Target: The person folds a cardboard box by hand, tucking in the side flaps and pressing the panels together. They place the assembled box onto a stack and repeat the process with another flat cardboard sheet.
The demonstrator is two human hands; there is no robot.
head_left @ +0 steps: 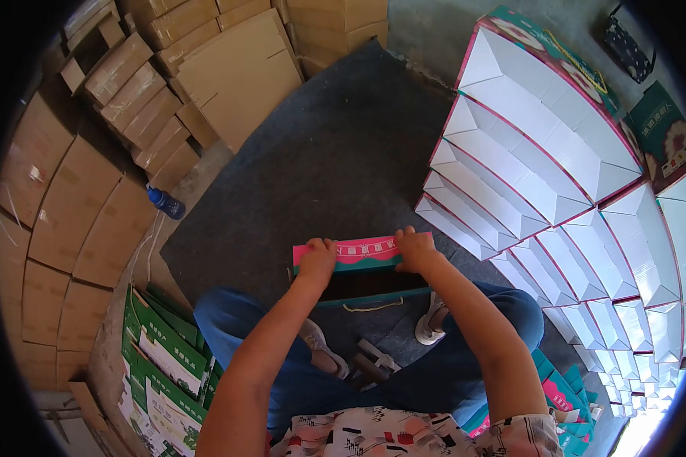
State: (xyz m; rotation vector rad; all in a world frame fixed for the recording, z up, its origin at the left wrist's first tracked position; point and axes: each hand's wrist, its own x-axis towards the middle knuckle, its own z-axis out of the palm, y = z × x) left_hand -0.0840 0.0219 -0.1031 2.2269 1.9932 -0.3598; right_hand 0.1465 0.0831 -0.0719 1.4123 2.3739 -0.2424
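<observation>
A pink and teal cardboard gift box [366, 251] stands between my knees, its dark inside facing up toward me. My left hand [318, 259] grips the left part of its far pink edge. On the right end of that same edge, my right hand [417, 250] has its fingers curled over the cardboard. A pale cord handle [373, 305] hangs on the near teal side. Between my shoes lies a small grey and brown tool [372, 364], whose kind I cannot make out.
Stacked open gift boxes [526, 145] with white insides rise on the right. Brown cartons [84, 206] line the left and back. Green printed flat boxes [168, 358] lie at my left, teal and pink ones [564, 396] at my right. A blue bottle [165, 202] stands by the cartons.
</observation>
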